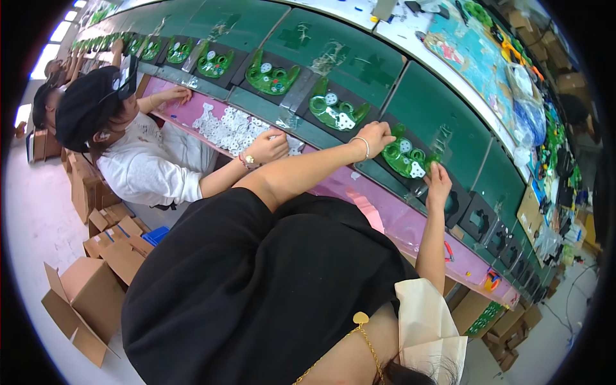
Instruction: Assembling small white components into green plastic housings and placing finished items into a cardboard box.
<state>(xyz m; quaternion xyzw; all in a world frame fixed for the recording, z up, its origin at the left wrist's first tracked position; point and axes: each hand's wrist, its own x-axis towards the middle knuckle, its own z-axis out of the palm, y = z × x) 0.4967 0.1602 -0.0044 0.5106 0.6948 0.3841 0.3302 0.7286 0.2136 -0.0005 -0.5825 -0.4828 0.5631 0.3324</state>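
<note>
A translucent green game controller shell (404, 156) rests on a black foam holder on the green assembly line, with white and dark round parts and a small white plate in it. My left hand (376, 137), a bracelet at its wrist, is closed on the shell's left grip. At the right grip, the fingertips of my right hand (439, 182) pinch the shell's edge. Just to the left, another green controller shell (333, 110) with similar parts lies in its own holder. Part of each grip is hidden under my fingers.
To my left a co-worker in a white shirt (154, 151) sits by a pile of small white plates (228, 125) on the pink ledge (410, 224). Red-handled pliers (448, 251) lie to the right. Cardboard boxes (96, 298) stand on the floor at left.
</note>
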